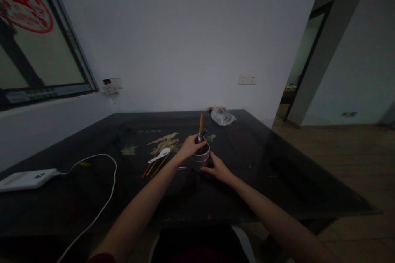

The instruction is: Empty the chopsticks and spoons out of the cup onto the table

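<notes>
A pale cup (pixel 201 157) stands on the dark table in front of me, with wooden chopsticks (pixel 201 122) and shiny metal spoons (pixel 201 135) upright in it. My left hand (pixel 191 148) is at the cup's mouth, its fingers closed about the lower part of these utensils; exactly which ones it grips is hidden. Around the cup's right side and front curves my right hand (pixel 218 167), thumb and fingers against the wall. Left of the cup, a white soup spoon (pixel 159 155) with a small blue mark lies among several loose chopsticks (pixel 165 159).
The dark glossy table (pixel 247 148) has a painted floral pattern. At its back edge lies a crumpled clear plastic bag (pixel 222 116). A white device (pixel 27 179) rests at the left, its white cable (pixel 115 176) curving over the table's front edge. Behind is a wall (pixel 185 49).
</notes>
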The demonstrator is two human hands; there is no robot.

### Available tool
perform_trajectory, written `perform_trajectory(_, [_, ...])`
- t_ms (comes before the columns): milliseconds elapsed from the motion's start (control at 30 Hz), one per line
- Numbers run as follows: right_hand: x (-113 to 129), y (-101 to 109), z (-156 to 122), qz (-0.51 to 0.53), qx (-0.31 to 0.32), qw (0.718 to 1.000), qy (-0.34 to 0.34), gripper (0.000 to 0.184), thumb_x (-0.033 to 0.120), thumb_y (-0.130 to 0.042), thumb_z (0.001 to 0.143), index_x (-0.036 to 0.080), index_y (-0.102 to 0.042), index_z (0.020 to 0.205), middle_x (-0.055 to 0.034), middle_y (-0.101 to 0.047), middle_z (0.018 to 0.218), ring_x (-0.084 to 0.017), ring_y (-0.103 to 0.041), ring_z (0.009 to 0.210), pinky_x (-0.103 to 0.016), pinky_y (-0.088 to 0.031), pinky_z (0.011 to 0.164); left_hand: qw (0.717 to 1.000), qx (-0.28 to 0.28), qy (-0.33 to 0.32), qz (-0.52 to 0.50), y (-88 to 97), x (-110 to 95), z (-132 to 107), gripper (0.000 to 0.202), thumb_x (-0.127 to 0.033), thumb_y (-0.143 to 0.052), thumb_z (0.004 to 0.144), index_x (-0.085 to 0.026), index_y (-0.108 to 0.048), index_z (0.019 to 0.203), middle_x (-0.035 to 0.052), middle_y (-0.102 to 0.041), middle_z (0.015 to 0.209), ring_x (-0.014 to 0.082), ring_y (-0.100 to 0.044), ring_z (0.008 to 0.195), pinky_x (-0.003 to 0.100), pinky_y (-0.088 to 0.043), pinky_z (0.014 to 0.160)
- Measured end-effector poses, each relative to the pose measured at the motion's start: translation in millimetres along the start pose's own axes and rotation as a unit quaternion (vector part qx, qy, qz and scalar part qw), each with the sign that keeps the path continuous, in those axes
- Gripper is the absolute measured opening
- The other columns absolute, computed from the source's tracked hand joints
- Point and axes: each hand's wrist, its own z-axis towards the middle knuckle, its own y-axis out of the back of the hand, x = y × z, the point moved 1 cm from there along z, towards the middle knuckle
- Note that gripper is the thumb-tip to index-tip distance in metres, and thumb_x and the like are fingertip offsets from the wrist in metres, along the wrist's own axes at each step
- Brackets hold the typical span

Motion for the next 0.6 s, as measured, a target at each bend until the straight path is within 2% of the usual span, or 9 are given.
perform_trajectory(133, [1, 0, 0, 0.0, -0.002, 1.0, 0.008, 0.069, 0.03, -0.073, 0.071, 0.02, -0.04, 0.13, -0.013, -0.053, 0.129, -0.027, -0.052, 0.118, -0.045, -0.042, 0.099, 1.0, 0.006, 0.01, -0.006, 2.5, 0, -4, 0.033, -0.039, -0.06, 0.078, -0.012, -0.066, 0.095, 0.0084, -0.069, 0.09, 0.0205, -0.063, 0.082, 0.03, -0.048, 0.075])
perform_trajectory(267, [-1, 0, 0, -0.006, -0.005, 1.0, 0.009, 0.068, 0.03, -0.073, 0.07, 0.019, -0.041, 0.129, -0.0137, -0.053, 0.128, -0.027, -0.052, 0.118, -0.045, -0.042, 0.099, 0.999, 0.04, 0.027, -0.017, 2.1, 2, -8, 0.033, -0.038, -0.061, 0.077, -0.011, -0.065, 0.096, 0.0097, -0.069, 0.093, 0.0215, -0.063, 0.085, 0.031, -0.048, 0.076])
perform_trajectory(433, [-3, 0, 0, -0.009, -0.004, 1.0, 0.007, 0.067, 0.03, -0.073, 0.071, 0.018, -0.041, 0.128, -0.0139, -0.054, 0.127, -0.027, -0.053, 0.116, -0.045, -0.042, 0.098, 0.999, 0.048, 0.009, -0.02, 1.0, 2, -11, 0.036, -0.035, -0.064, 0.075, -0.012, -0.062, 0.102, 0.0102, -0.067, 0.1, 0.0213, -0.062, 0.091, 0.033, -0.047, 0.082])
perform_trajectory(600, [1, 1, -1, -0.01, -0.006, 1.0, -0.004, 0.064, 0.028, -0.073, 0.07, 0.019, -0.043, 0.126, -0.0127, -0.056, 0.125, -0.027, -0.054, 0.115, -0.045, -0.043, 0.098, 0.998, 0.063, 0.0, -0.012, 1.9, -1, -12, 0.031, -0.033, -0.058, 0.08, -0.011, -0.061, 0.102, 0.0108, -0.066, 0.101, 0.0213, -0.061, 0.093, 0.033, -0.046, 0.084])
